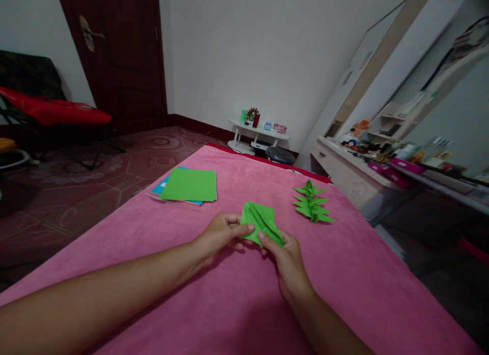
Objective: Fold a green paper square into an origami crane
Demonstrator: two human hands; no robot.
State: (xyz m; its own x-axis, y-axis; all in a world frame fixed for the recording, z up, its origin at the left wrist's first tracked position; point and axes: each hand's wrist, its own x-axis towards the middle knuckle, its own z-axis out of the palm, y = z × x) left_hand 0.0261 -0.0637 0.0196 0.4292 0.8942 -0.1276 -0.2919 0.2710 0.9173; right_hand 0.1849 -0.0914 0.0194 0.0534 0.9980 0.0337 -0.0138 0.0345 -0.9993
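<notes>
A folded green sheet of origami paper [261,220] is held up between both hands, just above the pink cloth [214,314]. Creases run diagonally across its face. My left hand [225,231] pinches its left edge, thumb on top and fingers underneath. On the lower right side, my right hand [284,253] grips it the same way, its thumb pressed on the paper. To the right lies a spiky green folded-paper piece [312,203] with several pointed leaves. A stack of coloured paper [190,185], green on top with blue below, rests at the left.
The pink cloth covers a bed or table with a red far edge. Beyond it stands a low white shelf [260,129] with small items. A cluttered dressing table [347,166] is on the right. A red folding chair [57,112] and a dark door [114,59] are at the left.
</notes>
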